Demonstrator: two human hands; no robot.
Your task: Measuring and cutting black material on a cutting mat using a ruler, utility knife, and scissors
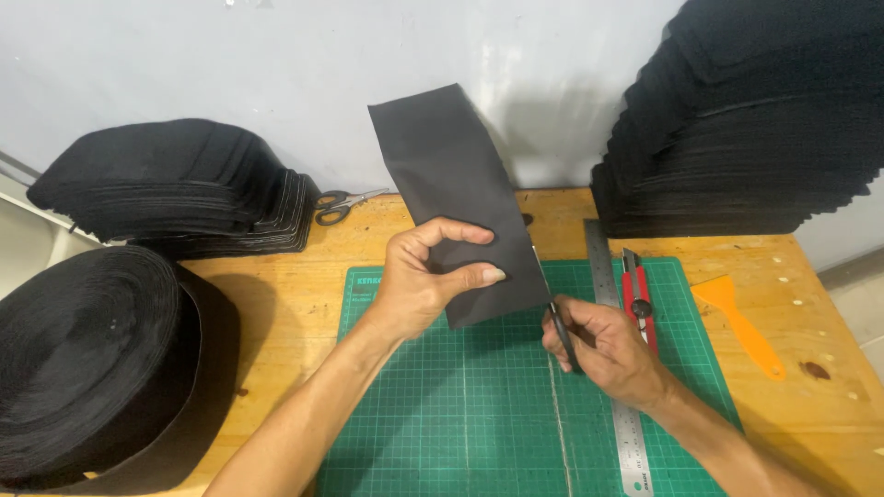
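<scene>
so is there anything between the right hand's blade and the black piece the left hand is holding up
Nothing visible. The left hand holds the black fabric piece up over the green cutting mat. The right hand grips a thin dark-handled blade whose tip is right at the piece's lower right edge. The metal ruler and red knife lie to the right.

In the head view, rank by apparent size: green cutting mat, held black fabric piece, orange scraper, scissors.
1. green cutting mat
2. black fabric piece
3 and 4. orange scraper and scissors: look alike in size, so left unranked.
</scene>
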